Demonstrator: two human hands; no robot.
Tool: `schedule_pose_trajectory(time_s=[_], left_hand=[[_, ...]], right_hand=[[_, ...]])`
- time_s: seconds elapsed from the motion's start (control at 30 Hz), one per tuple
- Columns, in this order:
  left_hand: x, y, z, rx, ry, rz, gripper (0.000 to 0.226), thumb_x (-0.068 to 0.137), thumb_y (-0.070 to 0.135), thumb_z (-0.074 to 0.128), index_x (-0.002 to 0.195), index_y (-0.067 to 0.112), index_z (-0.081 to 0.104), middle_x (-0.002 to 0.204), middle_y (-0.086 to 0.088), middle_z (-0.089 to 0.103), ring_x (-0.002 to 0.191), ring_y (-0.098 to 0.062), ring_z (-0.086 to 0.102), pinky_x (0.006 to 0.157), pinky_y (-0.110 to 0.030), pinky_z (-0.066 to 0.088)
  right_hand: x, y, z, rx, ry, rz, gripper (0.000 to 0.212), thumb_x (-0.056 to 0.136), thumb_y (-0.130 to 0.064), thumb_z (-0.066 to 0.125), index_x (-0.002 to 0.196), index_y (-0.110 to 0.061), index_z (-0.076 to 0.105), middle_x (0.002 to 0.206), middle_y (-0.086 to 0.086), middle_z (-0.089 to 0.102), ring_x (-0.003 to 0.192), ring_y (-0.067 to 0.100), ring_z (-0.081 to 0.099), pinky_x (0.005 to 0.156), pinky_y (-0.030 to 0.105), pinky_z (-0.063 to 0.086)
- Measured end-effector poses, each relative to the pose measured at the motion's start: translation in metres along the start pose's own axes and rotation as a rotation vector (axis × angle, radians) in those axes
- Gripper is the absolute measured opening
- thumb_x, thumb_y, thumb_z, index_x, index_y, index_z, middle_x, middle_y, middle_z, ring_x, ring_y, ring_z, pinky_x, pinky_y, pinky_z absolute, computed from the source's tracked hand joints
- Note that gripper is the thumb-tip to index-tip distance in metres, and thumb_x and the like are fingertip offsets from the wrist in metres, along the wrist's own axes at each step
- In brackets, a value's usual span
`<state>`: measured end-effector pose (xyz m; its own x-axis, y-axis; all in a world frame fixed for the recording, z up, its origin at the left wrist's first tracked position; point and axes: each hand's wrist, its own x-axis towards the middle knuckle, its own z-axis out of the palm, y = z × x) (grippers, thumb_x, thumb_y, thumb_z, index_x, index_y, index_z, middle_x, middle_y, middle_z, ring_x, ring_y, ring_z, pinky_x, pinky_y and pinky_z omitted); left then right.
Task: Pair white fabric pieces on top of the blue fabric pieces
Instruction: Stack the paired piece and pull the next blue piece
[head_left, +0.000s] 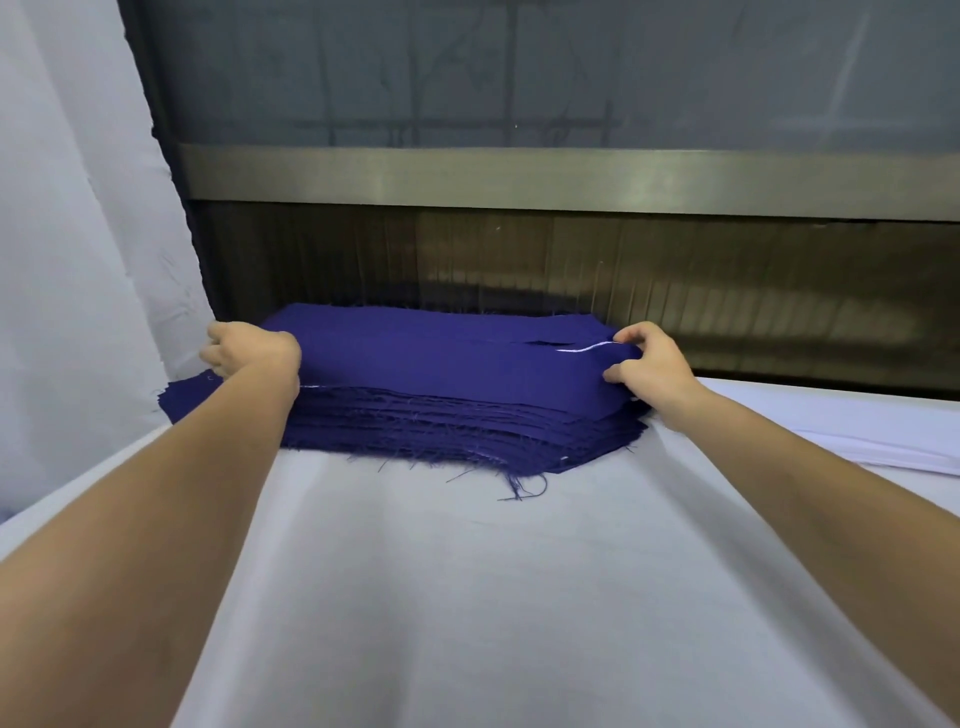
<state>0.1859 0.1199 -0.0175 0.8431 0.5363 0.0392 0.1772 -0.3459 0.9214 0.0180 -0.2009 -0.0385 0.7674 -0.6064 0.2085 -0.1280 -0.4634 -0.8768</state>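
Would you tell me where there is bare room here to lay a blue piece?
The white cloth in front of the blue stack, between the forearms, is free. The back is crowded: left hand and right hand grip the stack's top piece; white pieces fill the right edge.

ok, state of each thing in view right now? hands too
left hand: grips the top blue layer's left end
right hand: pinches its right end
top blue layer: held at both ends, no white piece on it
blue stack: piled, edges frayed
white cloth: spread under the stack
white pile: flat at right, untouched
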Motion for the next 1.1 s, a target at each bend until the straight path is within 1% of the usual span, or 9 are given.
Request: schedule_pose_trajectory(time_s=[0.1,0.27,0.4,0.5,0.63,0.7,0.83,0.97,1.1], left_hand=[[-0.001,0.001,0.003,0.048,0.076,0.056,0.064,0.083,0.000,0.065,0.138,0.005,0.032,0.141,-0.016,0.035,0.126,-0.030,0.041,0.101,-0.034,0.037],[-0.008,0.006,0.011,-0.038,0.026,0.110,0.059,0.086,-0.007,0.055,0.140,0.007,0.035,0.141,-0.014,0.037,0.125,-0.030,0.043,0.101,-0.036,0.040],[-0.019,0.009,0.023,-0.099,-0.053,0.210,0.057,0.088,-0.009,0.047,0.140,0.009,0.037,0.141,-0.013,0.039,0.125,-0.029,0.044,0.102,-0.035,0.037],[-0.027,0.010,0.035,-0.054,-0.138,0.391,0.056,0.086,-0.010,0.050,0.137,0.011,0.044,0.136,-0.009,0.046,0.121,-0.026,0.049,0.096,-0.033,0.041],[-0.037,0.014,0.051,0.218,-0.315,0.806,0.049,0.088,-0.001,0.053,0.134,0.013,0.048,0.131,-0.009,0.050,0.114,-0.026,0.053,0.092,-0.038,0.046],[-0.044,0.018,0.061,0.284,-0.394,0.915,0.042,0.091,0.008,0.055,0.133,0.014,0.049,0.129,-0.008,0.052,0.113,-0.024,0.054,0.092,-0.037,0.046],[-0.061,0.027,0.079,0.307,-0.514,1.023,0.035,0.093,0.019,0.057,0.127,0.015,0.054,0.125,-0.006,0.054,0.110,-0.021,0.055,0.093,-0.035,0.046],[-0.077,0.036,0.092,0.316,-0.564,1.122,0.031,0.092,0.026,0.058,0.121,0.016,0.058,0.120,-0.005,0.056,0.108,-0.020,0.055,0.089,-0.032,0.045],[-0.093,0.047,0.098,0.344,-0.536,1.171,0.033,0.090,0.032,0.060,0.119,0.018,0.059,0.118,-0.005,0.057,0.110,-0.023,0.053,0.091,-0.042,0.048]], right_hand=[[-0.001,0.000,-0.003,-0.083,-0.018,0.011,0.035,0.083,-0.008,0.065,0.109,-0.019,0.046,0.109,0.006,0.053,0.089,0.022,0.054,0.057,0.025,0.043],[-0.006,-0.002,-0.004,-0.621,0.087,-0.206,0.034,0.090,-0.025,0.055,0.122,-0.011,0.049,0.122,0.010,0.050,0.106,0.028,0.050,0.077,0.031,0.041],[0.002,-0.008,0.000,-0.899,0.179,-0.325,0.037,0.093,-0.030,0.049,0.127,-0.016,0.051,0.128,0.010,0.045,0.118,0.031,0.038,0.094,0.038,0.037],[0.012,-0.015,0.007,-0.921,0.099,-0.409,0.041,0.094,-0.029,0.049,0.134,-0.022,0.048,0.132,0.006,0.044,0.122,0.029,0.035,0.098,0.037,0.032],[0.023,-0.023,0.024,-1.019,0.047,-0.560,0.040,0.097,-0.030,0.047,0.137,-0.025,0.047,0.132,0.004,0.047,0.123,0.027,0.036,0.098,0.038,0.031],[0.028,-0.026,0.032,-1.035,0.022,-0.597,0.037,0.098,-0.028,0.044,0.135,-0.026,0.050,0.132,0.003,0.049,0.122,0.027,0.038,0.098,0.037,0.031],[0.035,-0.030,0.042,-0.994,0.026,-0.625,0.032,0.099,-0.023,0.040,0.123,-0.025,0.061,0.124,0.002,0.057,0.115,0.026,0.044,0.092,0.036,0.033],[0.039,-0.032,0.047,-0.765,0.096,-0.518,0.031,0.098,-0.019,0.040,0.118,-0.017,0.063,0.117,0.006,0.063,0.111,0.027,0.050,0.089,0.038,0.039],[0.041,-0.043,0.049,-0.567,0.189,-0.464,0.027,0.098,-0.019,0.044,0.111,-0.015,0.066,0.114,0.004,0.061,0.110,0.025,0.050,0.078,0.035,0.044]])
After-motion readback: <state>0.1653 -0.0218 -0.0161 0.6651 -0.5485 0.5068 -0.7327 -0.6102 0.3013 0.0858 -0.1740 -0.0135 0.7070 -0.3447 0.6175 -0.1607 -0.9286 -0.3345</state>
